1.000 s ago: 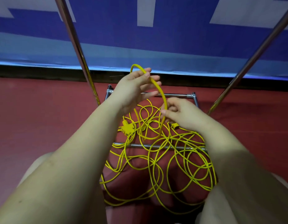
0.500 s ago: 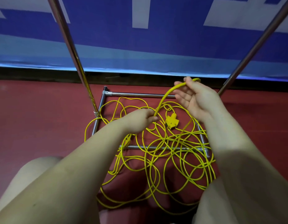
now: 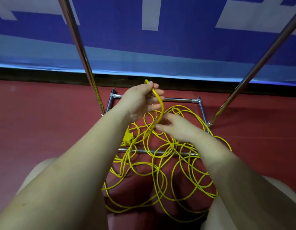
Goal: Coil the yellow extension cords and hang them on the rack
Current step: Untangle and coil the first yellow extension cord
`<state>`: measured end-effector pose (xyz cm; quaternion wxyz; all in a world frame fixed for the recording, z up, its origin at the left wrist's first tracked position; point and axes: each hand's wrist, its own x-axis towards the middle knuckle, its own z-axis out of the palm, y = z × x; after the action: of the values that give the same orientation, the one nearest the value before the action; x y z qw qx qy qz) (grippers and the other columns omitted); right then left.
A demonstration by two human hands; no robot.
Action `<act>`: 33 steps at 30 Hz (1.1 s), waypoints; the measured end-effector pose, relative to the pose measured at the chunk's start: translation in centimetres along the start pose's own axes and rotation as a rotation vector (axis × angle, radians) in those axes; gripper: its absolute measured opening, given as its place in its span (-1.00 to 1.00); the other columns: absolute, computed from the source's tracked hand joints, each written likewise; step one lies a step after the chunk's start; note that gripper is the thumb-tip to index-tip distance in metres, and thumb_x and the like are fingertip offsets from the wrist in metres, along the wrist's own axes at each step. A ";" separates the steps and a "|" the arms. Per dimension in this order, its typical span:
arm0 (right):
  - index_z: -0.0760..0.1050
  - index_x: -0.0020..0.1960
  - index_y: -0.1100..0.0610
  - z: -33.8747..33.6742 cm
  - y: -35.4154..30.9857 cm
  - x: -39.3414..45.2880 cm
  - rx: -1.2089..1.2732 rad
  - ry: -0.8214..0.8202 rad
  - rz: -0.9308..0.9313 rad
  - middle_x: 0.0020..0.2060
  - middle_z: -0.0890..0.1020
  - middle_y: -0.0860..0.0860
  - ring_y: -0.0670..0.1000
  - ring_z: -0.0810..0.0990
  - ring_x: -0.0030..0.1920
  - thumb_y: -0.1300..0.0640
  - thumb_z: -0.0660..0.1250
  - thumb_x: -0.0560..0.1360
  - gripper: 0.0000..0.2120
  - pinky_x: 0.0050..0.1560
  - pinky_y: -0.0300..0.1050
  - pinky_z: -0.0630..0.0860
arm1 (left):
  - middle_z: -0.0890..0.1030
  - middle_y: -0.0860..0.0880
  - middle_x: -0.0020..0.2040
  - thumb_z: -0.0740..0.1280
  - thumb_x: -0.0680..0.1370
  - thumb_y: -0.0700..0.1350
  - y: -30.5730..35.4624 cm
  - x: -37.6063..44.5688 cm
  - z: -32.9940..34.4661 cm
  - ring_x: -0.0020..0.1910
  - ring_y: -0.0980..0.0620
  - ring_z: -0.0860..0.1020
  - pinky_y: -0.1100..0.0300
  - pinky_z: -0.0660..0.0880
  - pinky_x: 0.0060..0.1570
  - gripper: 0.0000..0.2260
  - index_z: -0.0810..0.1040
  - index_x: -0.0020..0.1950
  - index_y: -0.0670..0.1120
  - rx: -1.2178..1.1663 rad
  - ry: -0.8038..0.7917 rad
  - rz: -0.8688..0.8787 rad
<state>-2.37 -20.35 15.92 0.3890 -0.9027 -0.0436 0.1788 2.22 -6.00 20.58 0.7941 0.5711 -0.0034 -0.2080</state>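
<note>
- The blue banner (image 3: 177,52) beyond both hands carries large pale block shapes, cropped too far to read as letters.
- The left hand (image 3: 140,100) is raised above the heap, fingers curled round a length of yellow cord (image 3: 160,105), thumb pressing it near the top.
- From that grip the held length arcs down and toward the person, its long axis running roughly upright, into the right hand (image 3: 175,128).
- The right hand sits just below and right of the left, pinching the cord between thumb and fingertips.
- The remaining loops (image 3: 168,171) lie tangled on the red floor (image 3: 44,122) beneath both hands, draped across the rack's base bars (image 3: 160,152).
- A yellow socket block (image 3: 127,138) lies under the left wrist.
- The rack's two uprights (image 3: 81,52) rise outside either hand.
</note>
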 end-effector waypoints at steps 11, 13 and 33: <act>0.36 -0.16 0.12 -4.0 -2.3 -1.0 0.918 0.288 0.052 -0.45 0.60 0.00 -0.07 0.63 -0.47 0.13 0.10 0.62 -0.81 -0.37 -0.23 0.59 | 0.50 0.08 0.25 0.20 0.60 0.03 -1.3 -1.1 -1.1 0.27 0.13 0.42 0.20 0.31 0.24 -0.67 0.40 0.35 0.01 0.647 -0.282 -0.159; 0.38 -0.16 0.11 -5.7 -1.9 -1.1 1.175 0.383 0.096 -0.52 0.60 -0.04 -0.07 0.62 -0.48 0.11 0.11 0.62 -0.80 -0.41 -0.24 0.58 | 0.44 0.10 0.30 0.25 0.58 0.01 -2.3 -1.6 -1.0 0.32 0.16 0.35 0.23 0.23 0.33 -0.60 0.37 0.40 -0.01 0.757 -0.428 -0.288; 0.43 0.03 0.06 -1.3 -0.7 -1.3 0.016 -0.072 -0.013 -0.19 0.58 0.03 -0.05 0.52 -0.21 0.09 0.33 0.52 -0.87 -0.18 -0.30 0.41 | 0.53 -0.10 -0.25 0.08 0.67 -0.16 -0.8 0.1 -0.2 -0.42 0.04 0.64 0.17 0.60 -0.40 -0.82 0.36 -0.11 -0.14 -0.095 0.139 -0.005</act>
<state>-3.13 -21.02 17.61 0.3955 -0.8922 -0.0620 0.2090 2.08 -6.01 19.78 0.8181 0.5459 0.0630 -0.1698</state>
